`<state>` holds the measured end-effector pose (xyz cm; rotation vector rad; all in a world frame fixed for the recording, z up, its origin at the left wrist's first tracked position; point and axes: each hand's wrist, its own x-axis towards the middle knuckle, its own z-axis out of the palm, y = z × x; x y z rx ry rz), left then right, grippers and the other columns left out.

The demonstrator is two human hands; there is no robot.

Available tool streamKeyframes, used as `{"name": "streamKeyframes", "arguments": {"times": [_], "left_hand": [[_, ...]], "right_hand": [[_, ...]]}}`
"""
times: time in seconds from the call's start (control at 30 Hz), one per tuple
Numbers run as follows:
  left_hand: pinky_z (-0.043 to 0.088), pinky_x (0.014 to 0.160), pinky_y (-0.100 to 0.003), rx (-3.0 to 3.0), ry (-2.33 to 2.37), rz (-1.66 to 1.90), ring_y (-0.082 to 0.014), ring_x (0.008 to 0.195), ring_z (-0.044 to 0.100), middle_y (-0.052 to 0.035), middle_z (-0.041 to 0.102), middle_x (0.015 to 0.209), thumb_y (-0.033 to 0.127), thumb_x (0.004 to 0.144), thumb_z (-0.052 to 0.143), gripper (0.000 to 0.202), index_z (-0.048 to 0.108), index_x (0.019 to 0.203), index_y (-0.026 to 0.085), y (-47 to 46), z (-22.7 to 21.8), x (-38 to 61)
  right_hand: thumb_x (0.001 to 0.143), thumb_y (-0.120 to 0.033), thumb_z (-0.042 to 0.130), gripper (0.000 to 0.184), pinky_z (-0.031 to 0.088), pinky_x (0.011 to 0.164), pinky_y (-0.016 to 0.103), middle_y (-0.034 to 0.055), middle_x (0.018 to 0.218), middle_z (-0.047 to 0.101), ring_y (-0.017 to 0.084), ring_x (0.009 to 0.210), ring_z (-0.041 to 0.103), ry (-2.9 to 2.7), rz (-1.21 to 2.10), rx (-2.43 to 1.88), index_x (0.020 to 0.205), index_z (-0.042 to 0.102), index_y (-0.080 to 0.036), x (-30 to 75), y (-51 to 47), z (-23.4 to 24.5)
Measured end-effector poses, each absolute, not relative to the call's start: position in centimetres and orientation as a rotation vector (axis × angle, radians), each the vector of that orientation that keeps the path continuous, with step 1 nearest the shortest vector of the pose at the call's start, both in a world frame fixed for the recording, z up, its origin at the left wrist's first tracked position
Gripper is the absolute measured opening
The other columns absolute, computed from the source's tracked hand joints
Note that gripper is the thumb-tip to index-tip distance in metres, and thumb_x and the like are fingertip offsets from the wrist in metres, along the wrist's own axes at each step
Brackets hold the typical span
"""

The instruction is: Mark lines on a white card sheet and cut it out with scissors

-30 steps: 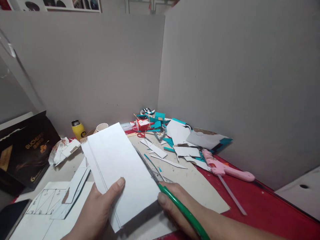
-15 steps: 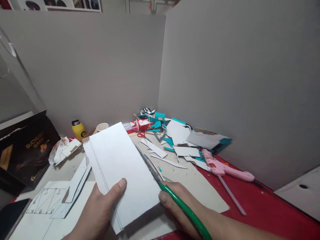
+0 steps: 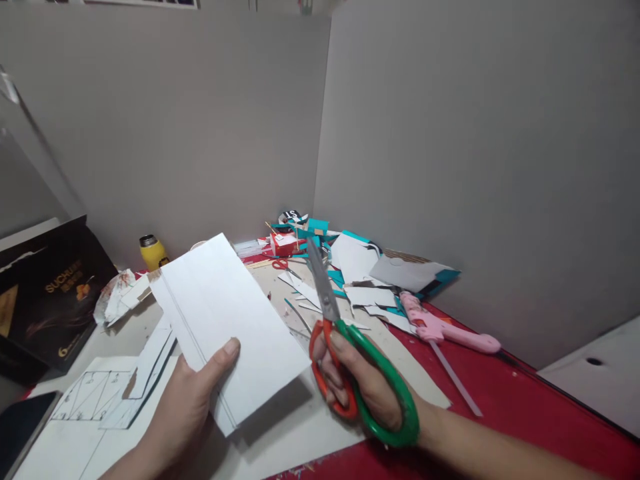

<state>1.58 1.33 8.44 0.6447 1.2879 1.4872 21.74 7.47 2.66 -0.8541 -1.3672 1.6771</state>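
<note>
Scissors (image 3: pixel 334 327) that lay along the right edge of the white card (image 3: pixel 225 313) a moment ago are now lifted clear of it, just to the right of that edge. My right grip (image 3: pixel 363 390) is wrapped through the orange and green loops. The blades are pressed together and point up and away from me, leaning a little left. The scissors' long axis runs from my right grip toward the paper scraps (image 3: pixel 360 267) beyond it.

With the blades out of the card, I judge the cut along that edge to be finished or paused.

My left grip (image 3: pixel 183 407) pinches the card's near left corner, thumb on top. It holds the card raised and tilted above the surface (image 3: pixel 500 413). The card's long axis runs away from this grip, far end leaning left, with pencil lines following it along the left side.

A pink glue gun (image 3: pixel 440 327) lies beyond and right of my right grip.
</note>
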Motion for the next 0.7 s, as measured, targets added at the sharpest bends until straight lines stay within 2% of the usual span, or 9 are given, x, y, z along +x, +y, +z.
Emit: {"name": "streamKeyframes", "arguments": {"times": [0.1, 0.23, 0.4, 0.57, 0.7], "left_hand": [[0.052, 0.095, -0.040, 0.669, 1.313, 1.495, -0.0328, 0.106, 0.068, -0.0129, 0.075, 0.109, 0.033, 0.068, 0.082, 0.072, 0.056, 0.133, 0.015, 1.6, 8.6, 1.4], [0.054, 0.091, -0.042, 0.670, 1.358, 1.479, -0.0331, 0.100, 0.070, -0.0117, 0.077, 0.104, 0.030, 0.068, 0.081, 0.070, 0.057, 0.132, 0.016, 1.9, 8.5, 1.5], [0.055, 0.090, -0.042, 0.709, 1.413, 1.458, -0.0326, 0.099, 0.070, -0.0095, 0.076, 0.107, 0.024, 0.067, 0.079, 0.068, 0.057, 0.132, 0.020, 2.0, 8.1, 1.7], [0.059, 0.082, -0.040, 0.663, 1.435, 1.416, -0.0314, 0.091, 0.072, -0.0079, 0.078, 0.096, 0.024, 0.064, 0.082, 0.069, 0.059, 0.130, 0.019, 2.0, 8.0, 1.7], [0.061, 0.069, -0.033, 0.492, 1.368, 1.426, -0.0245, 0.073, 0.073, -0.0057, 0.077, 0.084, 0.023, 0.059, 0.085, 0.063, 0.066, 0.119, 0.017, 1.6, 8.2, 1.5]], "right_hand": [[0.078, -0.066, 0.063, 0.050, 0.041, 0.039, 0.018, -0.0068, 0.052, 0.049, 0.007, 0.039, 0.047, -1.238, 1.736, -0.838, 0.073, 0.053, -0.017, 22.0, 8.0, 3.1], [0.080, -0.058, 0.066, 0.045, 0.046, 0.044, 0.019, -0.0016, 0.059, 0.060, 0.010, 0.048, 0.060, -1.359, 1.736, -0.803, 0.072, 0.055, -0.015, 22.2, 7.9, 3.6], [0.073, -0.049, 0.074, 0.039, 0.048, 0.047, 0.021, -0.0029, 0.058, 0.062, 0.012, 0.050, 0.063, -1.420, 1.843, -0.829, 0.080, 0.053, -0.017, 21.7, 6.9, 4.9], [0.076, -0.036, 0.062, 0.025, 0.047, 0.046, 0.019, -0.0009, 0.052, 0.061, 0.009, 0.046, 0.056, -1.591, 1.808, -0.885, 0.064, 0.049, -0.019, 21.6, 6.5, 6.2], [0.079, -0.038, 0.059, 0.027, 0.046, 0.044, 0.019, -0.0005, 0.052, 0.060, 0.009, 0.046, 0.057, -1.576, 1.758, -0.822, 0.063, 0.052, -0.018, 21.7, 6.5, 6.2]]}}
